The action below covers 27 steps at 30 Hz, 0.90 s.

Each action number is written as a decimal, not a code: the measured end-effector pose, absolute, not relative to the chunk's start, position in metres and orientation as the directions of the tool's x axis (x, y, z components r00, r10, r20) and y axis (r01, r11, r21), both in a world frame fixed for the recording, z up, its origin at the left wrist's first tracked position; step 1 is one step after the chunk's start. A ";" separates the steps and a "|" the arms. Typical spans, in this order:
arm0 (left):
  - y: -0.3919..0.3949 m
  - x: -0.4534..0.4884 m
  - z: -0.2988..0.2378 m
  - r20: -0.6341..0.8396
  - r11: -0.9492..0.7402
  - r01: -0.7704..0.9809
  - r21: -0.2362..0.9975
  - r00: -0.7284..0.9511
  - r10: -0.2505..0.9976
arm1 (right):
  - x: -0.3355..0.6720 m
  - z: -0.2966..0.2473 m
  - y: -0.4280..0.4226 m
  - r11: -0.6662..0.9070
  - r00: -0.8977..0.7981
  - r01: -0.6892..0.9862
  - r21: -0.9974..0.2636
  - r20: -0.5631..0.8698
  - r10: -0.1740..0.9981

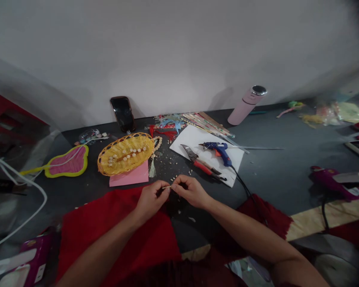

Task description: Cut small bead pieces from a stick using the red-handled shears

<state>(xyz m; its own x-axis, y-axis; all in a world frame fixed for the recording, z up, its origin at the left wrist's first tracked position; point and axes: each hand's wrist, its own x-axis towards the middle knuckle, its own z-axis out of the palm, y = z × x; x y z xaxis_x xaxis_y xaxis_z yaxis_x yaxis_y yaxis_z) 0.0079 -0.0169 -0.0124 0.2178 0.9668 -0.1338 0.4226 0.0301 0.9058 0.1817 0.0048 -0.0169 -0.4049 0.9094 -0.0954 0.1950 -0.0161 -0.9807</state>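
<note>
Close together over the table's front, my left hand (151, 200) and my right hand (193, 193) are both closed in a pinch. A thin, pale, stick-like piece (166, 187) spans between their fingertips; its exact kind is too small to make out. Just beyond, small pale bits lie scattered on the dark table (164, 165). To the left, a yellow wicker basket (107, 169) holds small cream flower-like beads (133, 152). A beaded loop (158, 143) with a pale tassel (152, 169) lies beside the basket. Under my left forearm spreads a red cloth (92, 223).
On a white sheet (182, 137) rest red-handled pruning shears (199, 161) and a blue glue gun (218, 149), its cord running toward me. A phone (122, 113) leans against the wall. A pink flask (245, 105) stands behind. Purple devices (336, 183) sit at both sides.
</note>
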 end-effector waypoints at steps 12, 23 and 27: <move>-0.015 0.007 -0.010 -0.083 -0.020 0.384 0.923 0.249 0.965 | 0.182 -0.019 0.006 -0.038 -0.428 0.183 -0.982 -0.115 0.896; -0.016 0.007 -0.009 -0.041 -0.042 0.312 0.949 0.255 0.966 | 0.181 -0.020 0.005 -0.156 -0.451 0.004 -0.988 -0.141 0.881; -0.017 0.008 -0.008 -0.039 -0.045 0.306 0.951 0.264 0.964 | 0.180 -0.021 0.004 -0.155 -0.437 -0.026 -0.988 -0.128 0.890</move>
